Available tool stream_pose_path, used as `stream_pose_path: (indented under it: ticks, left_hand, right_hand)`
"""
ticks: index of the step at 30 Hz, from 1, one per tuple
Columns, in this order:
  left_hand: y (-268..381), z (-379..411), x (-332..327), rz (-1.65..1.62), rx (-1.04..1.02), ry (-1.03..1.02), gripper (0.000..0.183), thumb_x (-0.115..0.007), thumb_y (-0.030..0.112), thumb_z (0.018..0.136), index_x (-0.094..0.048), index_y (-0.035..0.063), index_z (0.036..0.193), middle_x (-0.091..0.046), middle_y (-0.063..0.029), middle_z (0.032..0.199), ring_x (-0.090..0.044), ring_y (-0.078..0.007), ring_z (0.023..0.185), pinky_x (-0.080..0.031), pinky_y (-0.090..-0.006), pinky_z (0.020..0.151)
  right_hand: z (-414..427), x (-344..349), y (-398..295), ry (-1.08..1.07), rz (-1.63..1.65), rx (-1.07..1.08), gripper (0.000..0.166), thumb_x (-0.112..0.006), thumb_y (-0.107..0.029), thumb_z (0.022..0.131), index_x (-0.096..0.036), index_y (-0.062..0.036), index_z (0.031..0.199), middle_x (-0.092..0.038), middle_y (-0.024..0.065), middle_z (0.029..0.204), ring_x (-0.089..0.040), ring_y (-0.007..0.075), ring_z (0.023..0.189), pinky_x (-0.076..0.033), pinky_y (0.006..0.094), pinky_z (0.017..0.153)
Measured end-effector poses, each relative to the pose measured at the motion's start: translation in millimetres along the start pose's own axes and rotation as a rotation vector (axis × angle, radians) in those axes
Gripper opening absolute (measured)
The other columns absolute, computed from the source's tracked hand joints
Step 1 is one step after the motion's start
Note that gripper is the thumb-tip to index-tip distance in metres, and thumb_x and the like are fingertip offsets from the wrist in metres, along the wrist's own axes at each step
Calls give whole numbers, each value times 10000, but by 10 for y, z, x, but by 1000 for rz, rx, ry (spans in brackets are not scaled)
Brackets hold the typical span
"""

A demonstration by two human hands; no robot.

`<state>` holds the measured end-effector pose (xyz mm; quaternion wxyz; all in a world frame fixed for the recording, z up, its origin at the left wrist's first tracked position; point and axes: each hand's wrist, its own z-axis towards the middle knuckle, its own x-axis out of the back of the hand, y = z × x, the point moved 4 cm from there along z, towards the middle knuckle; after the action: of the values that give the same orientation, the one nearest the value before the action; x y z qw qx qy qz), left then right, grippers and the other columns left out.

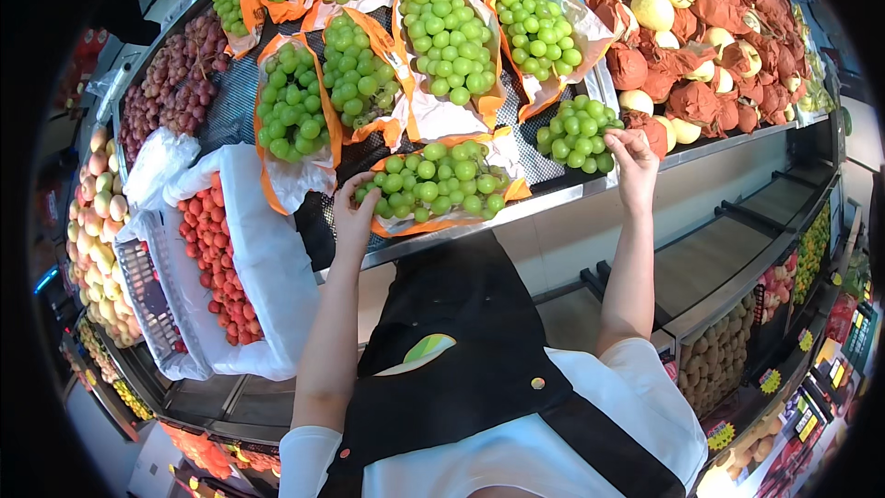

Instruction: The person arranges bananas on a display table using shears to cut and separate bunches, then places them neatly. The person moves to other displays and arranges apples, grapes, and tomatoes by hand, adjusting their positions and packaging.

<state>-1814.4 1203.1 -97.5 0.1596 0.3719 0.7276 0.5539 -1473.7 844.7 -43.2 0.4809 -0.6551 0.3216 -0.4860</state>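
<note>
Before me a bunch of green grapes [442,180] lies on orange-and-white wrapping paper [515,190] along the front edge of the display. At its left end rests my left hand [352,211], thumb and fingers apart around the outermost grapes and paper. A smaller, unwrapped bunch of green grapes [577,135] sits at the right on the black textured mat [532,159]. My right hand [635,159] touches that bunch's right side with thumb and fingertips pinched together. Whether they grip a grape or a stem is hard to see.
More wrapped green grape bunches [449,41] fill the display behind. Red grapes [176,76] lie at the left, beside a lined basket of red fruit [221,256]. Pale fruit in reddish paper [691,34] is heaped right. A metal rim [588,188] edges the display.
</note>
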Motion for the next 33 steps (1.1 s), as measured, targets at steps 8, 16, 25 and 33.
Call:
stream_pose_path:
  ticks: [8,16,25,33]
  left_hand:
    - [-41,-31,12,-64,137,9,345,-635,105,1000,-635,-10,1326,-660,-84,1255,-611,-143,1143,-473,-283,1015]
    - [-16,0,-11,-111,286,9,549,-627,186,1027,-460,-19,1508,-553,-145,1451,-534,-200,1319,-411,-319,1121]
    - [-271,148,27,-273,347,-47,562,-657,289,1026,-505,-4,1481,-566,-128,1434,-543,-190,1302,-416,-316,1113]
    - [-83,62,-18,-221,322,11,523,-684,290,1008,-553,-7,1418,-617,-111,1334,-591,-173,1206,-467,-306,1045]
  right_hand:
    - [136,-303,-522,-136,-193,29,150,-820,-79,849,-782,20,956,-621,24,880,-576,117,838,-461,260,771]
    - [687,-696,-509,-305,-144,-217,260,-830,-230,898,-770,-3,1010,-757,23,896,-663,71,748,-542,238,684]
    - [605,-465,-329,-276,-43,-235,231,-763,-226,957,-757,-26,1071,-711,-13,912,-616,48,798,-531,226,716]
    - [-139,-283,244,-159,-723,1,310,-787,-101,813,-748,-22,1110,-744,196,976,-741,323,870,-584,398,808]
